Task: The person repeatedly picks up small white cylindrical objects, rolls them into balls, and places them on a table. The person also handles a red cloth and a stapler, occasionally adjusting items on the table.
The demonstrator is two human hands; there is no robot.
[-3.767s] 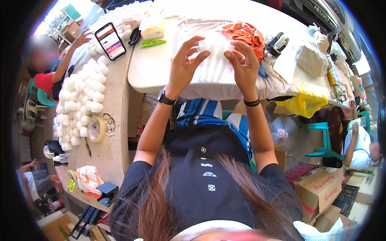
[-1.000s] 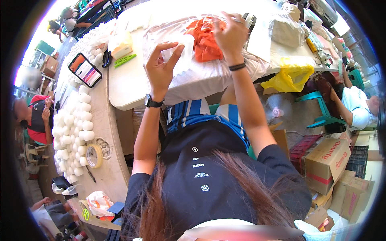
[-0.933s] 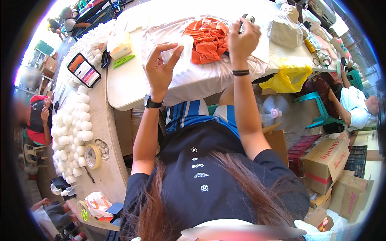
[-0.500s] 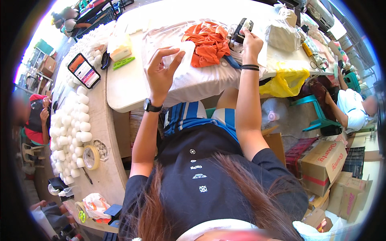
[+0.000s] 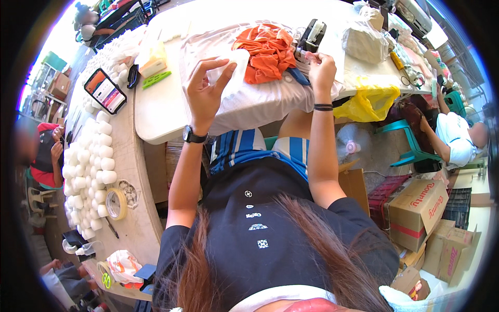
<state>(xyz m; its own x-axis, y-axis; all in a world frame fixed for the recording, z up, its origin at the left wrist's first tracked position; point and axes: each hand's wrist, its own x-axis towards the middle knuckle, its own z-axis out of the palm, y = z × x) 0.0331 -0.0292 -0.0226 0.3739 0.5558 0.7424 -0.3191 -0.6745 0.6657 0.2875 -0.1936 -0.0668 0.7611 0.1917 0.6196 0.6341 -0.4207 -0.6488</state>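
Note:
My left hand (image 5: 204, 91) pinches a small white folded piece (image 5: 231, 70) with thumb and fingertips, just above a white cloth bundle (image 5: 260, 104) that lies over the table edge. A crumpled orange cloth (image 5: 267, 49) rests on that bundle. My right hand (image 5: 321, 67) is further right, right next to a black tape dispenser (image 5: 312, 34), its fingertips closed on a small pale strip of tape (image 5: 311, 54). A watch is on my left wrist and dark bands on my right.
On the white table (image 5: 156, 112) lie a phone (image 5: 105, 91) and a green item (image 5: 156, 79). Several white rolls (image 5: 91, 166) and a tape roll (image 5: 116, 204) sit at the left. A yellow bag (image 5: 369, 101), cardboard boxes (image 5: 418, 208) and a seated person (image 5: 457, 135) are at the right.
My right hand has left the orange cloth and moved right to the tape dispenser. My left hand has stayed on the white piece.

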